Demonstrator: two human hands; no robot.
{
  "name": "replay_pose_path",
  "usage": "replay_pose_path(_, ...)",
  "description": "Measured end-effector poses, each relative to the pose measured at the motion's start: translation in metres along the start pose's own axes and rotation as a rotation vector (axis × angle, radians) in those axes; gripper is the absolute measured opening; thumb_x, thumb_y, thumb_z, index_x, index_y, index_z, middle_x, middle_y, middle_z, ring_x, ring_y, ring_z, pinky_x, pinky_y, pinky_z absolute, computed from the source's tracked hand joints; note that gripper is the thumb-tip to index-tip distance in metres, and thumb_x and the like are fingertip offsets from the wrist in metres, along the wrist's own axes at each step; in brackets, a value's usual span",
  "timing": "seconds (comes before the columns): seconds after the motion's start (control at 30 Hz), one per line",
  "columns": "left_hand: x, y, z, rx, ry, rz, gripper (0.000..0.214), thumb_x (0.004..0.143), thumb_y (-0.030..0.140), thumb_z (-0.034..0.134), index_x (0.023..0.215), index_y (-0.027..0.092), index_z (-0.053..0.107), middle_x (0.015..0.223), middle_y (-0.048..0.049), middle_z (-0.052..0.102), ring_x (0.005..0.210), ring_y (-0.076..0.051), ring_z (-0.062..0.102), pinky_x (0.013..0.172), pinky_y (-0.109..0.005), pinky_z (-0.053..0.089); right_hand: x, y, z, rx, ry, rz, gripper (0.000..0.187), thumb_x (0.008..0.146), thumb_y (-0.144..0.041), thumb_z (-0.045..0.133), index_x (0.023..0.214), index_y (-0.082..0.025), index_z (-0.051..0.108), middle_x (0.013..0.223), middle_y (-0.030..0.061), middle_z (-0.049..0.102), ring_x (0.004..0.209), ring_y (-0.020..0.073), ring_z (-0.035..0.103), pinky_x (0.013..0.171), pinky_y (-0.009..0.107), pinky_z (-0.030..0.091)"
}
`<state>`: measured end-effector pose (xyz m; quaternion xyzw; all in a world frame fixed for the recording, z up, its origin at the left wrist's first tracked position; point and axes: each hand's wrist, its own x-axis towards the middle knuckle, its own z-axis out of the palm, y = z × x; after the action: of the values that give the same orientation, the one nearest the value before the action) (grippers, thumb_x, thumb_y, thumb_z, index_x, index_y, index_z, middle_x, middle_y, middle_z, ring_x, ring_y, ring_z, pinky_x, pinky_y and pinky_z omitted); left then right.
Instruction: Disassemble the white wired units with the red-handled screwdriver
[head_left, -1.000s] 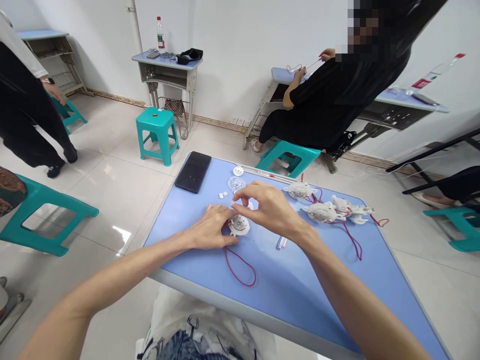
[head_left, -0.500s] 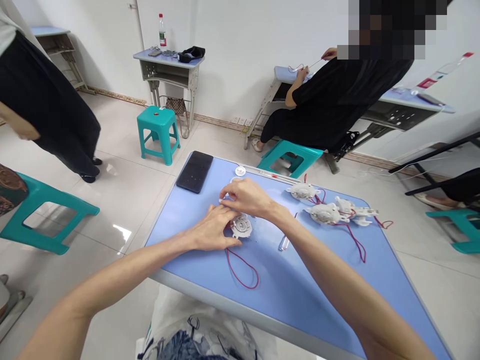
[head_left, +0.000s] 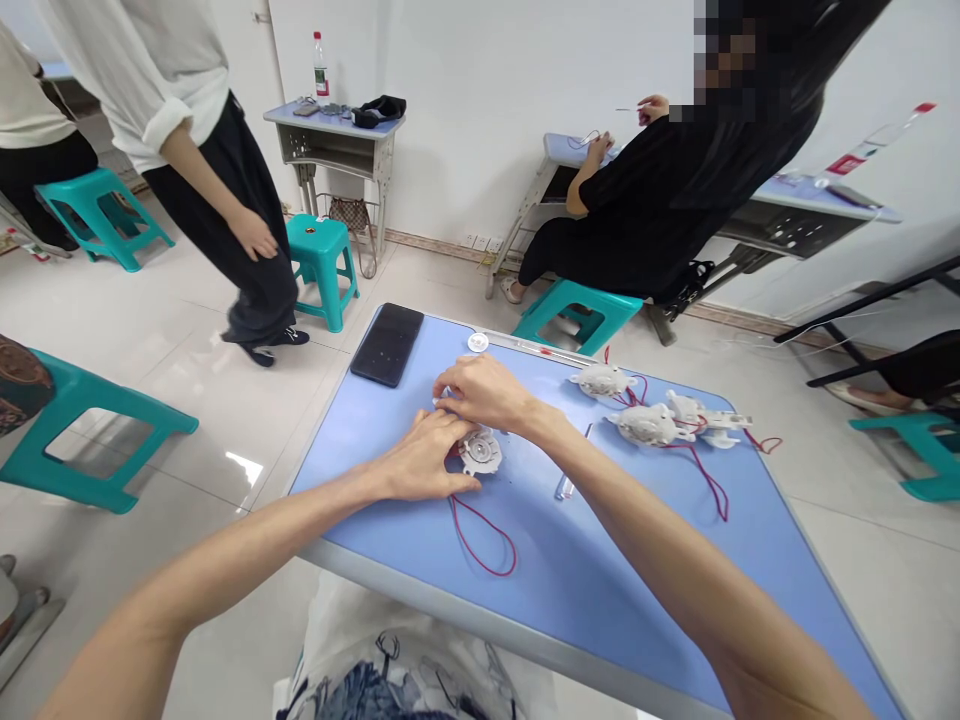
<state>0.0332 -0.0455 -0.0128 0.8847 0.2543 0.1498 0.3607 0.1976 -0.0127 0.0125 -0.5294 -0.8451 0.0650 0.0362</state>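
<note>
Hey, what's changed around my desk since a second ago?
Your right hand has shifted left; the standing person has walked rightward, now partly hiding a teal stool. Your left hand still sits at the white part, and the phone hasn't moved.

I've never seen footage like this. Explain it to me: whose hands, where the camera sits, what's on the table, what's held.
There is no machine here, just a person's bare hands. The view comes from one camera worn on that person's head, looking forward and down.

The left hand holds a round, off-white plastic piece on the blue table; a thin red cord loop lies just below. The right hand is pinched close beside the left; anything in its fingertips is too small to identify.

Also on the table are a flat black phone, a small white disc and several whitish plastic assemblies with red cords.
</note>
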Motion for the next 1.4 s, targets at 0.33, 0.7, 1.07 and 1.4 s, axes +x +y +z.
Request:
replay_pose_path(0.33, 0.0003, 0.0006, -0.0004, 0.007, -0.004, -0.004, 0.047, 0.070, 0.030, 0.079, 0.111, 0.019, 0.060, 0.113, -0.0097, 0.064, 0.112, -0.032, 0.055, 0.094, -0.045, 0.041, 0.0011, 0.0010, 0.0011, -0.011, -0.004, 0.008, 0.013, 0.084, -0.027, 0.065, 0.089, -0.021, 0.075, 0.077, 0.0058, 0.072, 0.085, 0.0216, 0.061, 0.072, 0.031, 0.036)
replay_pose_path(0.7, 0.0004, 0.0043, -0.0026, 0.019, -0.003, -0.011, 0.047, 0.069, 0.028, 0.080, 0.109, 0.017, 0.061, 0.110, -0.0099, 0.065, 0.108, -0.032, 0.056, 0.090, -0.043, 0.042, -0.0001, -0.0031, -0.0023, -0.024, 0.004, 0.007, 0.012, 0.084, -0.025, 0.065, 0.088, -0.019, 0.074, 0.078, 0.0066, 0.072, 0.086, 0.0228, 0.061, 0.075, 0.034, 0.036)
replay_pose_path(1.07, 0.0003, 0.0031, -0.0022, 0.017, -0.009, -0.003, 0.049, 0.069, 0.030, 0.080, 0.112, 0.018, 0.060, 0.115, -0.0103, 0.064, 0.109, -0.031, 0.056, 0.090, -0.043, 0.042, -0.0006, -0.0014, -0.0030, -0.045, 0.015, -0.023, 0.014, 0.085, -0.027, 0.064, 0.093, -0.019, 0.073, 0.081, 0.0071, 0.073, 0.087, 0.0234, 0.060, 0.077, 0.035, 0.034)
replay_pose_path(1.4, 0.0002, 0.0008, -0.0007, 0.007, 0.009, 0.012, 0.049, 0.069, 0.030, 0.080, 0.113, 0.020, 0.060, 0.114, -0.0091, 0.065, 0.112, -0.031, 0.055, 0.093, -0.044, 0.041, -0.0027, -0.0006, -0.0026, -0.037, 0.061, -0.026, 0.016, 0.085, -0.029, 0.066, 0.095, -0.018, 0.070, 0.078, 0.0064, 0.070, 0.087, 0.0227, 0.058, 0.075, 0.035, 0.031)
